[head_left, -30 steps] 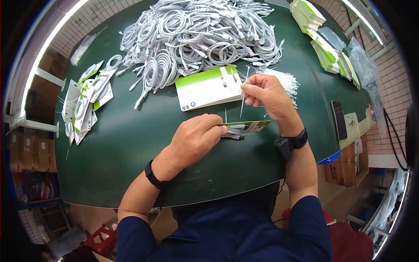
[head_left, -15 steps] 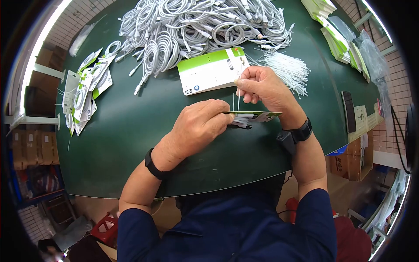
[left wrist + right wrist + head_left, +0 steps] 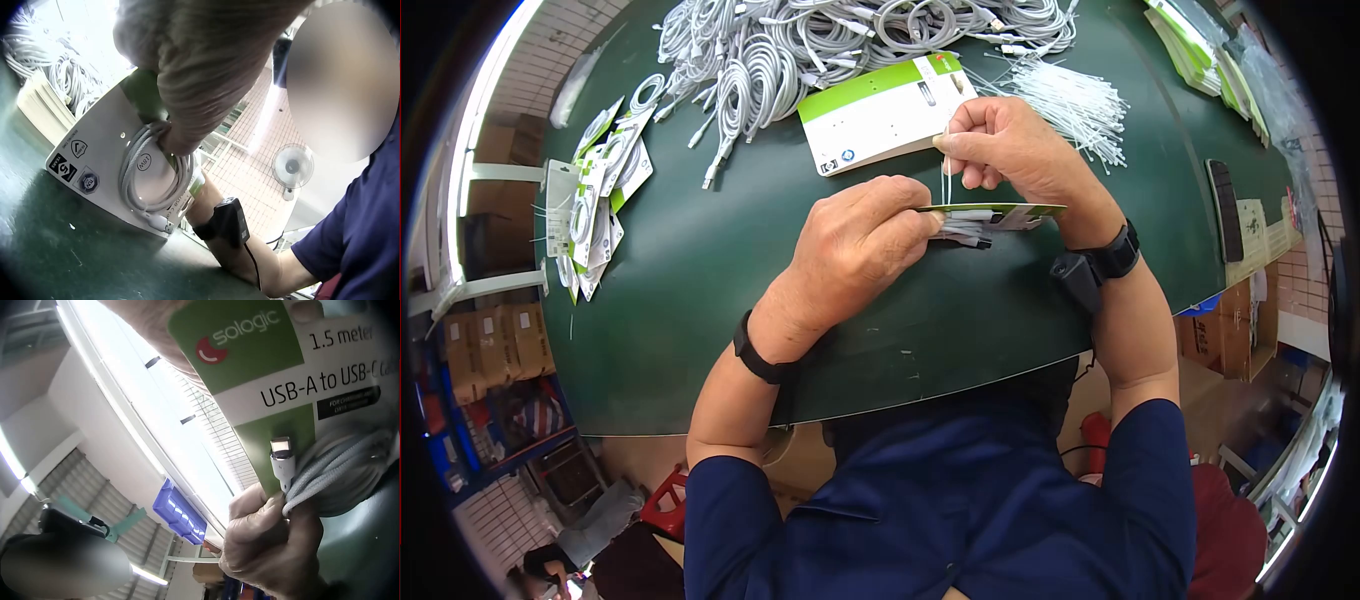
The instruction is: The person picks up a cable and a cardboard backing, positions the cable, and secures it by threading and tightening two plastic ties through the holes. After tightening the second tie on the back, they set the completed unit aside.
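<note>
My left hand [image 3: 855,240] grips a green-and-white packaging card [image 3: 100,150], held nearly on edge above the table. Under the same fingers, a coiled grey-white USB cable [image 3: 134,162] lies against the card's face; its USB-C plug [image 3: 282,456] shows in the right wrist view. On the far side of the card, my right hand [image 3: 1020,140] pinches a thin white cable tie [image 3: 947,185] between thumb and forefinger. Two white strands rise close together from the card's top edge towards those fingertips.
Beyond the hands lies a stack of flat cards [image 3: 880,120], with loose white cable ties [image 3: 1070,105] to its right. A heap of coiled cables [image 3: 800,50] covers the back. Carded cables [image 3: 590,215] sit at left, a phone [image 3: 1225,210] at right.
My right hand has brought its cable tie strand down to the card's edge, beside the strand standing there. The left hand keeps its grip on card and cable. The head view has shifted.
</note>
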A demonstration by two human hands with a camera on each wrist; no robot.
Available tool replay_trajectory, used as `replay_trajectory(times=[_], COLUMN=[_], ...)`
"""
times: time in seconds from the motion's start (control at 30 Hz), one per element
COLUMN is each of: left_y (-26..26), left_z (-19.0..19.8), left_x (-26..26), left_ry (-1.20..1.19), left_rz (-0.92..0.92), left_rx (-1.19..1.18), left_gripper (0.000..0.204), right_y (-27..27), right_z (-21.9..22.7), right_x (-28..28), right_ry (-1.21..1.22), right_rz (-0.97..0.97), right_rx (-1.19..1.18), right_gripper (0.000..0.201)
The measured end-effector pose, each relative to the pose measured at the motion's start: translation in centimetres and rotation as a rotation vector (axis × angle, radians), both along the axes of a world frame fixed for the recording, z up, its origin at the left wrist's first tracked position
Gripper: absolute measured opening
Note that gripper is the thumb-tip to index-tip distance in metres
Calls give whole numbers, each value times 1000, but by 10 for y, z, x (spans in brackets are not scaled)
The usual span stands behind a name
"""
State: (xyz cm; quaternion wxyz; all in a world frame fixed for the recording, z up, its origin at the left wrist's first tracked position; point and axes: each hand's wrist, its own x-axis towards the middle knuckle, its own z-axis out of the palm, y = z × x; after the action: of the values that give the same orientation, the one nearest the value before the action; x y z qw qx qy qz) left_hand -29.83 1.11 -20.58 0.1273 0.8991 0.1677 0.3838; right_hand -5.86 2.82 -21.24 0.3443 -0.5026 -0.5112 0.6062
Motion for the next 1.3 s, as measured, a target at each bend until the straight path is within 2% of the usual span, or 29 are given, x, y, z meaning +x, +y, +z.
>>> replay_trajectory(times=[0.53,0.73,0.87,1.0,1.23,1.3], left_y=[1,1,-1,-3,-5,-4], left_z=[-3,0,4,6,6,5], left_x=[0,-1,1,1,0,1], left_ry=[5,8,24,66,78,65], left_rz=[11,5,11,42,7,-3], left_rx=[5,5,45,90,95,87], left_gripper=[29,28,27,25,22,22], right_y=[-2,-1,-4,-3,0,-2], right_z=[2,2,12,14,15,16], right_x=[-5,-2,-2,1,8,6], right_ry=[-80,87,106,153,33,103], right_rz=[67,329,284,194,402,325], right_rx=[46,93,111,-42,74,24], right_gripper=[18,14,14,20,20,19])
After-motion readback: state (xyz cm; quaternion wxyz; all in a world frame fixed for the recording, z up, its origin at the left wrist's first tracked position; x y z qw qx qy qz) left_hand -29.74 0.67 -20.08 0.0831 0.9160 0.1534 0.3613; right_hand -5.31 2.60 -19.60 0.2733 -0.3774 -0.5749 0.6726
